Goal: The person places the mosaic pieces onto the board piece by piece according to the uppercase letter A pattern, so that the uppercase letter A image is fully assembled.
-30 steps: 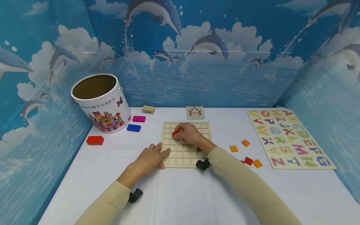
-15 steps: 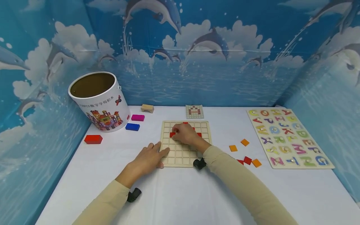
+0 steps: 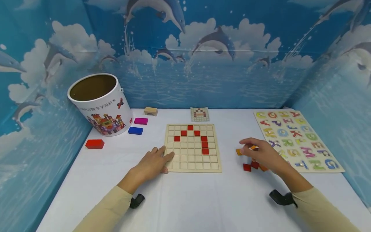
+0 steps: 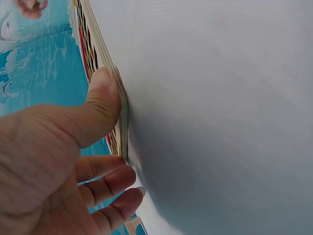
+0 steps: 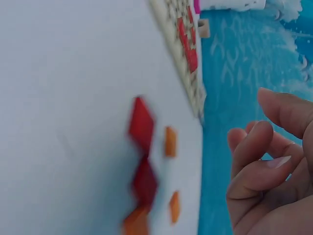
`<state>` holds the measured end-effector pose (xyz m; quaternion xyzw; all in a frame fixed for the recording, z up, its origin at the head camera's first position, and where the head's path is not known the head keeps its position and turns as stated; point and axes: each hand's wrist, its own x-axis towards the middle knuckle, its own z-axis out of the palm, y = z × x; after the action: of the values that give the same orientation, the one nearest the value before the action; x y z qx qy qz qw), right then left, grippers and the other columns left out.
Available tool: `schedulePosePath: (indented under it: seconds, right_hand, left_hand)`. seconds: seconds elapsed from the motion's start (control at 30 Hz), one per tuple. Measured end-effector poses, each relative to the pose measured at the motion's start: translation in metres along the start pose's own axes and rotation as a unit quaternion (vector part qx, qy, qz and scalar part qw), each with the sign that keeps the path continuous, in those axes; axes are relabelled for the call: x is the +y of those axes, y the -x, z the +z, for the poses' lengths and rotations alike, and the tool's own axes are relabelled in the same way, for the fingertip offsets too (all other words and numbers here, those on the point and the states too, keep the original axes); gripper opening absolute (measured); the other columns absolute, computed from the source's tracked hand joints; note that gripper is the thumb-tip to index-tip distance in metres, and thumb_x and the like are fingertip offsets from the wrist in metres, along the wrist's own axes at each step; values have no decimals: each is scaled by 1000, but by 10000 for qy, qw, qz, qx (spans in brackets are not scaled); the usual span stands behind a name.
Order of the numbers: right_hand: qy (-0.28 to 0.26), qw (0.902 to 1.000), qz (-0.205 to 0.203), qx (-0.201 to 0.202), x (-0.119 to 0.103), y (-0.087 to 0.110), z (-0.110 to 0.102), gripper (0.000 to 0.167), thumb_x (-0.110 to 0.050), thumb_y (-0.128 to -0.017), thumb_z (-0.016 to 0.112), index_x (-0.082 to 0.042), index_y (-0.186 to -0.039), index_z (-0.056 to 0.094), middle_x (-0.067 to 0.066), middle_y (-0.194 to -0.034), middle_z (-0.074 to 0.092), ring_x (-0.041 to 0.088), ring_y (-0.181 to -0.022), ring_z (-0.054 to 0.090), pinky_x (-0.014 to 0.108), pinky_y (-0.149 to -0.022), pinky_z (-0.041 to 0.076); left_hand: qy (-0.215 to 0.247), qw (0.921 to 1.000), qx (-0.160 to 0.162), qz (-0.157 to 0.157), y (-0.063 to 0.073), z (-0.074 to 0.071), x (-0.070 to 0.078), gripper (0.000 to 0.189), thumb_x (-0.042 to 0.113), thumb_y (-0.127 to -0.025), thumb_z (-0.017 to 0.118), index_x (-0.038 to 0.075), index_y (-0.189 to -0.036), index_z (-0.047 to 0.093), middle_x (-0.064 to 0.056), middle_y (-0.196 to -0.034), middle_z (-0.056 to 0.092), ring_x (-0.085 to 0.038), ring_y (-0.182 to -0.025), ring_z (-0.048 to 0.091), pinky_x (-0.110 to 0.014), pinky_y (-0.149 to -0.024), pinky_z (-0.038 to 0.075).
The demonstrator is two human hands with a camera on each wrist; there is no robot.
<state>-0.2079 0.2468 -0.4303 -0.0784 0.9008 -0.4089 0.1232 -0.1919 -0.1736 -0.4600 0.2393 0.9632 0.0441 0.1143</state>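
Note:
My left hand [image 3: 152, 162] rests at the left edge of a wooden grid board [image 3: 185, 158]. Its thumb lies on the board's rim in the left wrist view, and the other fingers are spread along the edge. Several red square tiles [image 3: 204, 145] sit in the grid, forming a peak with a longer right side. Over the loose tiles on the right hovers my right hand [image 3: 262, 154], fingers loosely bent and nothing visible in them. Below it lie red tiles [image 3: 247, 167] and orange tiles [image 3: 238, 152], partly hidden by the hand in the head view.
Behind the grid board lies a small pattern card [image 3: 199, 114]. A letter puzzle board [image 3: 338, 169] is at the right. To the left stand a white bucket [image 3: 101, 109], a red block [image 3: 94, 144], a blue block [image 3: 135, 130], a magenta block [image 3: 140, 121] and a wooden arch block [image 3: 150, 111].
My right hand has let go of a red tile on the left of the grid and moved right, over the loose tiles. The left hand stays at the board's edge.

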Motion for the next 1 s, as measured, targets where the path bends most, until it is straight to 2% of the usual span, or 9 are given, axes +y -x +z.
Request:
schedulePosePath:
  seconds: [0.13, 0.23, 0.33, 0.5, 0.67, 0.9, 1.0]
  right_hand:
    - [-137, 9993, 327, -136, 24, 23, 0, 49, -32, -96, 72, -8, -138, 59, 12, -120, 61, 27, -95, 59, 31, -70, 54]
    - [76, 9993, 293, -211, 35, 29, 9, 48, -29, -92, 77, -10, -134, 63, 10, -123, 63, 26, -102, 57, 27, -76, 54]
    - [561, 9983, 42, -153, 38, 29, 18, 46, -24, -90, 79, -9, -131, 66, 8, -121, 65, 25, -105, 54, 26, -79, 52]
    - [1140, 9934, -157, -29, 38, 27, 25, 39, -13, -88, 79, -8, -126, 69, 5, -112, 64, 22, -99, 54, 28, -76, 52]
    - [1242, 9920, -216, -58, 38, 26, 26, 33, -11, -87, 80, -9, -120, 71, 3, -108, 64, 21, -97, 55, 29, -77, 52]
    - [1331, 9910, -126, 15, 39, 22, 25, 28, -11, -85, 83, -12, -110, 71, -1, -98, 62, 19, -92, 55, 23, -73, 51]
    - [1347, 9906, -227, -11, 40, 23, 24, 27, -12, -84, 83, -14, -108, 70, -1, -96, 61, 19, -91, 55, 24, -73, 51]
  left_hand:
    - [167, 9998, -37, -71, 2, 0, 0, 71, 35, -90, 76, 23, -154, 48, -21, -158, 39, -37, -133, 44, -53, -107, 42]
    - [207, 9997, -51, -83, 2, 0, 0, 71, 36, -90, 75, 23, -154, 47, -21, -159, 38, -37, -133, 44, -53, -107, 42]
    - [246, 9997, -33, -85, 2, -1, 0, 71, 35, -90, 75, 23, -154, 47, -21, -159, 38, -37, -133, 43, -53, -107, 41]
    - [224, 9997, -51, -58, 1, 0, 1, 71, 35, -91, 75, 23, -155, 47, -21, -159, 37, -37, -133, 43, -53, -108, 41]
    - [194, 9998, -77, -58, 1, 1, 1, 70, 36, -91, 75, 23, -154, 47, -21, -159, 37, -37, -133, 43, -53, -107, 41]
    - [173, 9998, -14, 18, 2, 0, 1, 69, 36, -92, 73, 22, -154, 48, -22, -159, 38, -37, -132, 44, -53, -107, 42]
    - [174, 9998, 1, 24, 2, 1, 1, 69, 36, -92, 73, 22, -154, 48, -22, -159, 37, -37, -132, 44, -53, -106, 42]
